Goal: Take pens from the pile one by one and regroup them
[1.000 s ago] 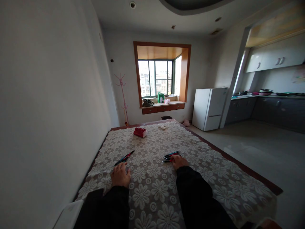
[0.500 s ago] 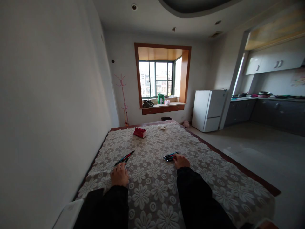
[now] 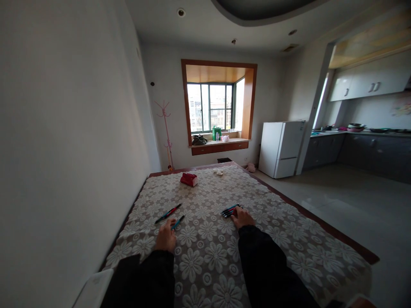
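Note:
My left hand [image 3: 166, 236] is closed on a blue-and-black pen [image 3: 178, 222], which points away and to the right. Just beyond it, a red-and-black pen and a blue one lie close together as a left pair of pens [image 3: 168, 213] on the floral tablecloth [image 3: 205, 256]. My right hand [image 3: 243, 217] rests at the near right end of a small bunch of pens [image 3: 228, 210], its fingers curled over their ends. How firmly those fingers grip the bunch is partly hidden by the hand itself.
Farther up the table lie a red tissue pack [image 3: 189, 179] and a crumpled white scrap [image 3: 218, 172]. A wall [image 3: 80, 149] runs along the table's left side. Beyond the right edge stands a white fridge [image 3: 278, 149]; a pink coat rack [image 3: 167, 132] is at the far left.
My left hand has moved slightly right and taken one pen away from the left pair. My right hand stays at the bunch, with its pens shifted slightly.

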`<state>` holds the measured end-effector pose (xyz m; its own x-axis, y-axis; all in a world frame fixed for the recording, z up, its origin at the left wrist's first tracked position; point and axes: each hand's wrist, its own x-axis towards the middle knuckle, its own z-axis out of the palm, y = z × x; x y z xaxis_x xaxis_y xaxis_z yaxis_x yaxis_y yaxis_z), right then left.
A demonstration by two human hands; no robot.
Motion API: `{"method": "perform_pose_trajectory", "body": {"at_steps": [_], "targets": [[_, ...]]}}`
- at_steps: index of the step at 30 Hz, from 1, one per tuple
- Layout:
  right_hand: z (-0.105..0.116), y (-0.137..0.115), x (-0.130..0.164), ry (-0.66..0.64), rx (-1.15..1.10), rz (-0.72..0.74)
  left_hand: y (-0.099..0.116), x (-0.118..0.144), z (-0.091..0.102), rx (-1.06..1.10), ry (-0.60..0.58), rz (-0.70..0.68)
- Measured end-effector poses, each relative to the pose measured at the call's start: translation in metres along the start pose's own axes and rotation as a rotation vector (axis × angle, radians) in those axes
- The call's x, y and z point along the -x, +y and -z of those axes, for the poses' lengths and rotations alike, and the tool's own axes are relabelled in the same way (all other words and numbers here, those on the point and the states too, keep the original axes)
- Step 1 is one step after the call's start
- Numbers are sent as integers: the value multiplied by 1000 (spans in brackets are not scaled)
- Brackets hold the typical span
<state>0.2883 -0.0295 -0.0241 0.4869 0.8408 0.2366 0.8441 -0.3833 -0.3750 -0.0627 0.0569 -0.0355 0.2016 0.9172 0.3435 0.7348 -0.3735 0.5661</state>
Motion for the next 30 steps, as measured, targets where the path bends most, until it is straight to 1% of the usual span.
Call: {"method": "perform_pose_trajectory", "body": {"at_steps": [3,5,7,9,11,12,14,16,18,21,23,25,27,28,30], "targets": [[-3,-1,-1,0,-91,-4,4,0,1,129,-29,26],[-5,-4,0,-20,-189,64,9,1,1,249,-68,32],[-7,-11,3,-109,-320,203,15,2,0,365,-104,27],[-8,-20,9,-261,-449,352,23,4,-2,478,-121,20],[-8,-32,17,-374,-541,453,32,5,-4,584,-131,31],[-8,-39,21,-387,-577,485,36,6,-5,636,-140,41],[-8,-53,30,-356,-663,502,44,8,-6,731,-157,36],[-10,-66,38,-407,-759,528,51,12,-5,785,-200,38],[-14,-78,46,-415,-835,536,58,16,-4,796,-273,36],[-23,-90,57,-367,-920,512,68,25,-4,787,-368,-47],[-28,-95,63,-395,-931,515,74,30,-4,793,-392,-118],[-32,-97,67,-400,-916,510,79,33,-5,810,-419,-153],[-32,-96,68,-379,-908,494,81,34,-5,822,-425,-152],[-32,-95,67,-363,-902,492,80,34,-4,817,-401,-143],[-29,-91,65,-331,-843,518,76,32,-3,769,-315,-123]]}}
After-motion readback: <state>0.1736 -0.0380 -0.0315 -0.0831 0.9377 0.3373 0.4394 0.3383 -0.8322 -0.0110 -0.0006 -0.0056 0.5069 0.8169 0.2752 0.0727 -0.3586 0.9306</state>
